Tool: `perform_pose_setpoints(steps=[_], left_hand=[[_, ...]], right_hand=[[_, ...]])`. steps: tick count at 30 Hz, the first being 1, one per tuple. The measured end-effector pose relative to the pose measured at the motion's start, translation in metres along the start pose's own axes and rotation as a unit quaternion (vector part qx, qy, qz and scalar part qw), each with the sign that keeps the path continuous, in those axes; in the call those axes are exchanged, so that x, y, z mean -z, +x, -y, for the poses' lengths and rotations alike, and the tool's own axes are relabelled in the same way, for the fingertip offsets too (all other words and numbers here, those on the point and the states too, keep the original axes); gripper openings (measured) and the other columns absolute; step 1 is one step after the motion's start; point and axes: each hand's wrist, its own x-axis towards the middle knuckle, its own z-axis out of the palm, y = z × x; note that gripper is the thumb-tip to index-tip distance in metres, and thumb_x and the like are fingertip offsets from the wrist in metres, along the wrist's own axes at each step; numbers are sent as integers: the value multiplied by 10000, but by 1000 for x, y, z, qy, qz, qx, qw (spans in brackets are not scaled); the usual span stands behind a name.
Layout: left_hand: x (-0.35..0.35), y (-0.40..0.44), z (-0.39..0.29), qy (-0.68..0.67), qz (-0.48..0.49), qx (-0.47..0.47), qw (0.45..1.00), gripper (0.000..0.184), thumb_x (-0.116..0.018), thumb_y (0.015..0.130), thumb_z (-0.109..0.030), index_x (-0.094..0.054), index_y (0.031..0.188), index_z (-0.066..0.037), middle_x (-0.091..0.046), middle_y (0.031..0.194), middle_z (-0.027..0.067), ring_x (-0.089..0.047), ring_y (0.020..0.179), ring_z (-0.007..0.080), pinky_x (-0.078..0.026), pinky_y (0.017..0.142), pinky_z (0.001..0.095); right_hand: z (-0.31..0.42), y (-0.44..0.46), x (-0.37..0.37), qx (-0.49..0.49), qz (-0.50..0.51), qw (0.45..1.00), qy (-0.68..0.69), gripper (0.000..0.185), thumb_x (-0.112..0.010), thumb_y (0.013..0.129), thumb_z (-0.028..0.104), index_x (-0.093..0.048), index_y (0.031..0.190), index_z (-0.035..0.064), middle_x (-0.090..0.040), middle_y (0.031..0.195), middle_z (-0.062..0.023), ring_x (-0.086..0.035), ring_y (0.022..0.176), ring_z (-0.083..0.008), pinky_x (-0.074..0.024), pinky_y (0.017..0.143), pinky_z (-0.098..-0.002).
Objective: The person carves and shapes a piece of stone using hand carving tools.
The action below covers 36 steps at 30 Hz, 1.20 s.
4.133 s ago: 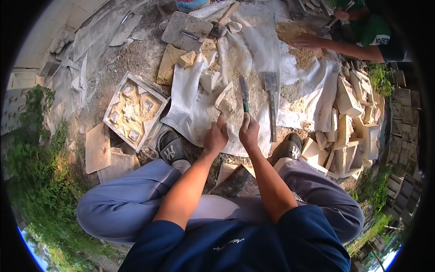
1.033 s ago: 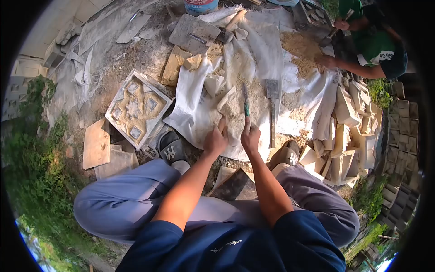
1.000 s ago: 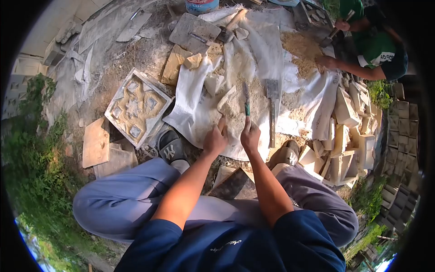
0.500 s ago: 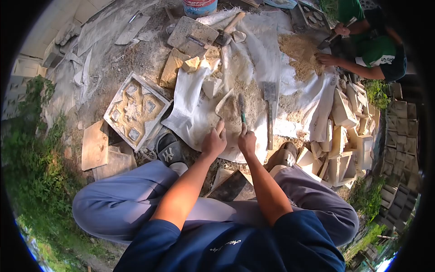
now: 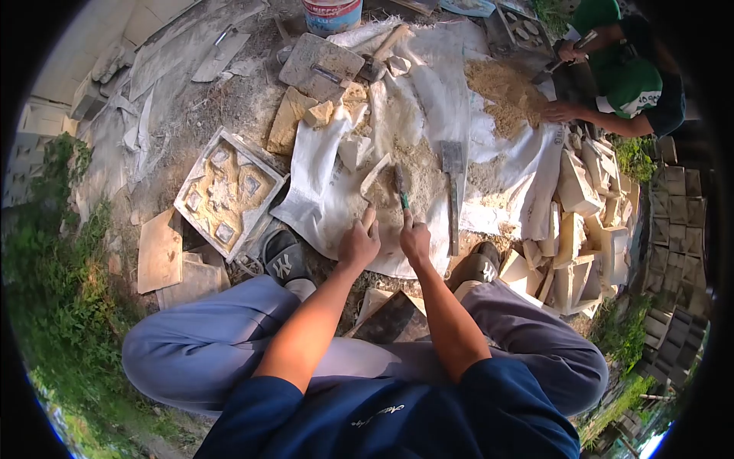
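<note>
My right hand [image 5: 415, 243] is closed around the green handle of a narrow tool [image 5: 402, 191], which looks like a small trowel. Its dark blade points away from me over sandy material [image 5: 388, 206] on a white woven sheet [image 5: 313, 180]. Beside it, my left hand [image 5: 359, 243] is closed at the near side of this material, the thumb or a short handle pointing forward; what it grips is hard to make out. A pale angled edge [image 5: 375, 174] lies just beyond. To the right of my hands rests a long-handled flat trowel [image 5: 453, 164].
At left sits a square mould [image 5: 222, 243] with sandy filling. Broken pale blocks [image 5: 573, 245] are piled at right. A mallet [image 5: 382, 57] and a paint bucket [image 5: 333, 15] are ahead. A co-worker's hand [image 5: 562, 111] touches a sand pile [image 5: 501, 92]; the other holds a tool.
The green-handled tool has swung a little to the left and its blade has shifted. My left hand stays almost in place. The co-worker's hand on the sand has moved slightly.
</note>
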Motion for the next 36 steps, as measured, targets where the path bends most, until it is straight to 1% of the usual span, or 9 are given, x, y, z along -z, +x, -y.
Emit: perform_pose_setpoints(steps=[4, 6, 8, 10, 15, 18, 21, 29, 36], left_hand=[[-6, 2, 8, 36, -22, -40, 998, 395, -539, 912, -378, -553, 981, 10, -658, 869, 285, -646, 850, 455, -519, 740, 509], [-3, 0, 4, 36, 13, 1, 999, 406, -528, 917, -374, -546, 1020, 18, -653, 888, 277, -638, 864, 454, -513, 752, 512], [0, -1, 2, 18, 14, -2, 1000, 405, -528, 919, -359, -538, 1050, 23, -650, 892, 278, -636, 869, 455, -510, 756, 514], [3, -4, -4, 1, 16, -7, 1000, 406, -528, 921, -345, -531, 1081, 28, -648, 896, 280, -634, 874, 456, -508, 760, 517], [-3, -2, 7, 35, -35, -121, 991, 419, -510, 934, -354, -547, 1091, 33, -651, 857, 290, -641, 810, 471, -513, 712, 525], [-14, 3, 12, -1, -30, -63, 998, 416, -515, 930, -360, -559, 1063, 33, -649, 841, 290, -638, 802, 473, -508, 715, 530], [-11, 3, 9, 8, -5, -15, 1000, 423, -527, 924, -363, -559, 1064, 34, -648, 831, 292, -637, 806, 474, -510, 718, 526], [-3, -1, 2, 18, -23, -71, 997, 424, -526, 924, -381, -536, 1035, 27, -647, 870, 286, -634, 823, 476, -512, 717, 520], [-12, 2, 8, -16, -4, -36, 999, 410, -530, 923, -374, -524, 1041, 19, -632, 955, 290, -631, 839, 472, -504, 718, 528]], right_hand=[[14, -3, 9, -13, 30, 998, 61, 688, -447, 974, 494, -567, 625, -86, -530, 535, -234, -483, 486, -350, -366, 513, -473], [14, -12, 5, 74, -13, 980, 184, 673, -455, 980, 474, -543, 607, -80, -492, 513, -216, -419, 463, -310, -330, 486, -459], [12, -16, -1, 7, -8, 998, 60, 651, -462, 975, 459, -591, 656, -93, -565, 592, -285, -580, 561, -413, -408, 558, -509], [3, -10, -10, -28, 6, 1000, 2, 648, -467, 972, 458, -608, 658, -91, -581, 624, -305, -618, 630, -445, -429, 596, -527], [19, -12, 8, -16, 32, 997, 62, 652, -476, 969, 463, -592, 634, -85, -565, 586, -291, -602, 592, -438, -418, 579, -523], [10, -8, -2, 29, 21, 991, 129, 646, -481, 969, 458, -579, 623, -78, -564, 578, -282, -602, 589, -432, -412, 574, -522], [-26, 6, -34, -81, 37, 994, 59, 678, -471, 961, 494, -590, 627, -85, -578, 602, -288, -610, 615, -437, -420, 587, -518], [19, -16, 4, 23, 20, 996, 89, 672, -457, 971, 485, -586, 644, -87, -530, 568, -290, -571, 549, -410, -412, 555, -504], [6, -6, 0, -27, 48, 998, 16, 693, -487, 942, 527, -608, 632, -82, -577, 601, -299, -599, 613, -456, -449, 596, -500]])
